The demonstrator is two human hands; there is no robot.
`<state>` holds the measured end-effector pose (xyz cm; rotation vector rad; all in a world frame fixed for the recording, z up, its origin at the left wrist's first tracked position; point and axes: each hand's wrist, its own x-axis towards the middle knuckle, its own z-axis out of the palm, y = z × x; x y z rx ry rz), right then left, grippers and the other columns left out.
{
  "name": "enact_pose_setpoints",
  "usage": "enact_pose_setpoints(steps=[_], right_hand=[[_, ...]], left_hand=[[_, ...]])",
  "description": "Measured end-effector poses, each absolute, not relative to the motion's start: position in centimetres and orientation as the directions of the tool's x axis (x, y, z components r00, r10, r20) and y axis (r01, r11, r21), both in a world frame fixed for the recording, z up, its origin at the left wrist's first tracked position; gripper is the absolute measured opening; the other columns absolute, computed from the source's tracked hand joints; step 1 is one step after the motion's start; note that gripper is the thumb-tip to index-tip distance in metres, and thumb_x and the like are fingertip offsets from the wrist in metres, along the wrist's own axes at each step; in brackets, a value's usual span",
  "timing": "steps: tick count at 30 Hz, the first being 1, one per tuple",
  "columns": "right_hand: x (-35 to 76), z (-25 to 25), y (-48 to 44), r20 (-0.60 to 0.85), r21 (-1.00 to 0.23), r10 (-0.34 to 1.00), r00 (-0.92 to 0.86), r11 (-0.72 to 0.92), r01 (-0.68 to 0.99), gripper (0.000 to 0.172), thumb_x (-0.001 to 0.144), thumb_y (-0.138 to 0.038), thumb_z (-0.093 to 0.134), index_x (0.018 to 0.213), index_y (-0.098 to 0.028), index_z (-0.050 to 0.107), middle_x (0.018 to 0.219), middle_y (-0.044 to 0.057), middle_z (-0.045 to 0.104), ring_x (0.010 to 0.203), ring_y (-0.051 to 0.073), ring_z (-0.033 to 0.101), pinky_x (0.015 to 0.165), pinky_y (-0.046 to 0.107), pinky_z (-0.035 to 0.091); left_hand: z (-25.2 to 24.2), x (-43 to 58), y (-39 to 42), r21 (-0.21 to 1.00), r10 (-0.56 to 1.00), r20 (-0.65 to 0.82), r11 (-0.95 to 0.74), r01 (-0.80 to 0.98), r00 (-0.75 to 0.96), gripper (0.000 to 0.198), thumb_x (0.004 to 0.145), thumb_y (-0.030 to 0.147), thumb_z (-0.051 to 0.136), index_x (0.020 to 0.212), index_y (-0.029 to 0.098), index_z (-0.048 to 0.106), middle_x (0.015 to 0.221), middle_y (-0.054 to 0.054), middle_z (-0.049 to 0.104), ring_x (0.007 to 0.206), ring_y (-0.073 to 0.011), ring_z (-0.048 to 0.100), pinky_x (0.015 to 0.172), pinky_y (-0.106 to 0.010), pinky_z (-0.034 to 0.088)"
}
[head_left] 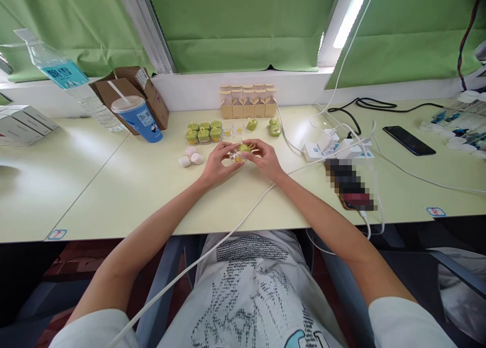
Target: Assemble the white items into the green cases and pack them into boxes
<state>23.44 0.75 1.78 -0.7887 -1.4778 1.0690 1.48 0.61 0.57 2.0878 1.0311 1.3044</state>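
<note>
- Two forearms (162, 217) are angled up and inward from the lower corners of the frame.
- At centre, a small transparent container (236, 156) is pinched by the left hand (220, 164); a green cap (245, 148) on it is gripped by the right hand (267, 160).
- The hands are bordered by green-capped containers (204, 136) above, pinkish-white puffs (196, 158) at left.
- Below the wrists, the tabletop (132, 186) is crossed by a white cable (250, 213) and bounded by its front edge.
</note>
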Motion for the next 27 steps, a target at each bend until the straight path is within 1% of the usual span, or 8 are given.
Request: enact_pose_setpoints(steps=[5,10,12,16,20,23,25,27], right_hand=[[23.30,1.41,0.88,0.385,-0.923,0.900,-0.207,0.379,-0.066,0.053,0.077,-0.065,0.099,0.115,-0.032,0.086,0.115,0.002,0.083,0.098,0.021,0.072,0.101,0.038,0.063],[23.14,1.14,0.96,0.383,-0.923,0.900,-0.208,0.382,-0.049,0.059,0.071,-0.064,0.103,0.117,-0.030,0.086,0.121,0.003,0.083,0.102,0.023,0.075,0.103,0.040,0.064],[23.07,1.16,0.98,0.370,-0.928,0.908,-0.197,0.369,-0.046,0.062,0.074,-0.069,0.100,0.120,-0.030,0.085,0.119,0.003,0.083,0.104,0.023,0.075,0.102,0.040,0.065],[22.93,1.25,1.08,0.357,-0.933,0.923,-0.142,0.342,-0.114,0.065,0.084,-0.081,0.087,0.122,-0.029,0.082,0.107,0.003,0.082,0.103,0.022,0.076,0.093,0.037,0.069],[22.98,1.27,1.12,0.352,-0.934,0.927,-0.130,0.339,-0.111,0.055,0.080,-0.076,0.093,0.104,-0.028,0.082,0.108,0.003,0.082,0.099,0.021,0.075,0.076,0.032,0.070],[23.09,1.29,1.05,0.353,-0.935,0.924,-0.149,0.343,-0.086,0.049,0.083,-0.071,0.092,0.098,-0.026,0.083,0.108,0.004,0.083,0.094,0.020,0.075,0.070,0.031,0.070],[23.12,1.34,0.97,0.351,-0.936,0.923,-0.158,0.340,-0.090,0.048,0.085,-0.070,0.090,0.099,-0.025,0.083,0.108,0.005,0.083,0.092,0.021,0.074,0.067,0.032,0.070],[23.13,1.43,0.81,0.349,-0.935,0.923,-0.161,0.332,-0.122,0.050,0.086,-0.069,0.090,0.111,-0.027,0.083,0.111,0.005,0.082,0.093,0.021,0.075,0.067,0.033,0.070]], left_hand=[[0.47,1.46,0.70,0.693,0.777,0.573,-0.629,0.351,0.262,0.062,0.094,0.064,0.087,0.146,0.030,0.080,0.124,-0.011,0.073,0.113,-0.0242,0.071,0.095,-0.039,0.065],[0.51,1.36,0.60,0.723,0.783,0.569,-0.622,0.302,0.249,0.066,0.094,0.070,0.086,0.144,0.028,0.081,0.133,-0.014,0.076,0.121,-0.0272,0.074,0.099,-0.041,0.065],[0.56,1.31,0.64,0.743,0.805,0.548,-0.594,0.309,0.229,0.069,0.090,0.071,0.088,0.143,0.028,0.081,0.135,-0.015,0.077,0.123,-0.0287,0.074,0.101,-0.042,0.065],[0.56,1.13,0.91,0.789,0.843,0.508,-0.538,0.297,0.178,0.070,0.085,0.071,0.091,0.138,0.027,0.080,0.138,-0.014,0.077,0.129,-0.0299,0.072,0.104,-0.043,0.064],[0.33,1.03,0.99,0.802,0.845,0.512,-0.534,0.268,0.153,0.067,0.084,0.069,0.093,0.135,0.027,0.079,0.136,-0.013,0.077,0.127,-0.0289,0.072,0.104,-0.043,0.064],[0.07,1.14,0.94,0.796,0.837,0.524,-0.547,0.260,0.158,0.070,0.084,0.068,0.094,0.139,0.028,0.078,0.134,-0.012,0.075,0.123,-0.0271,0.072,0.103,-0.042,0.065],[-0.08,1.23,1.05,0.795,0.835,0.527,-0.550,0.256,0.157,0.075,0.083,0.071,0.094,0.143,0.029,0.076,0.131,-0.012,0.073,0.121,-0.0263,0.071,0.100,-0.041,0.066],[-0.15,1.24,1.33,0.812,0.847,0.513,-0.531,0.242,0.137,0.081,0.079,0.076,0.095,0.142,0.029,0.076,0.128,-0.012,0.072,0.119,-0.0268,0.071,0.094,-0.039,0.067]])
